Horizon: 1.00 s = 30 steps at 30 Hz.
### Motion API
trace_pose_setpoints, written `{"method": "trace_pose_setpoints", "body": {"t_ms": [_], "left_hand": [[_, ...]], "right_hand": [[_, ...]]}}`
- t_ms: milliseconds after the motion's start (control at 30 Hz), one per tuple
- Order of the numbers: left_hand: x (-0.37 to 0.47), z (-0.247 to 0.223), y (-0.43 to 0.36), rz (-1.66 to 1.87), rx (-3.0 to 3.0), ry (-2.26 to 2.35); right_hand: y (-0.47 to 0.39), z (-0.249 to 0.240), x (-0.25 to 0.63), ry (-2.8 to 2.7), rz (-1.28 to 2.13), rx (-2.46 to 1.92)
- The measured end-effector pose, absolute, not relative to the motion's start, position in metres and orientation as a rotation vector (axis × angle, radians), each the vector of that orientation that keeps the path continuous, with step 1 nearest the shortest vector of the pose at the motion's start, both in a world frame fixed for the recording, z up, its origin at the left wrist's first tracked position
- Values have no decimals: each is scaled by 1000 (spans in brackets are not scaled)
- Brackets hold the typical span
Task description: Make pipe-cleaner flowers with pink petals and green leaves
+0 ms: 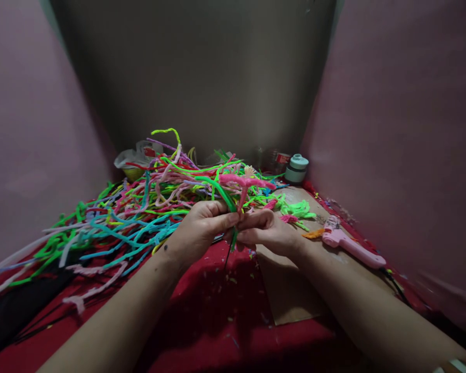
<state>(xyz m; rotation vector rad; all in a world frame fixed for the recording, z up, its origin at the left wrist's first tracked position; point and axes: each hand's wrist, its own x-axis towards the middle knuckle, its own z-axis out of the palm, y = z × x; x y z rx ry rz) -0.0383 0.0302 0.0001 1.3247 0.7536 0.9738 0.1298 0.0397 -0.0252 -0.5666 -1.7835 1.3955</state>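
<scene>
My left hand (207, 223) and right hand (274, 233) pinch a pink-and-green fuzzy pipe-cleaner piece (243, 195) in a narrow grip, left of the flat brown cardboard (289, 290). A pink plastic glue gun (351, 248) lies on the cardboard.

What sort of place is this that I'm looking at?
Probably a small craft corner, though I can't tell whether it's in a home. The signs are a tangled heap of colorful fuzzy stems, what looks like a pink glue gun, and scraps scattered over red cloth.
</scene>
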Motion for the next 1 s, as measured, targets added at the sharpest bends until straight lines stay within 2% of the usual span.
{"method": "trace_pose_setpoints", "body": {"t_ms": [300, 567, 1000], "left_hand": [[-36, 0, 30, 985, 1284, 718], [-27, -4, 33, 1153, 1121, 595], [-30, -12, 43, 1199, 1205, 803]], "right_hand": [[44, -35, 132, -1804, 1466, -547], [42, -45, 122, -1537, 1508, -536], [44, -38, 118, -1357, 1459, -581]]}}
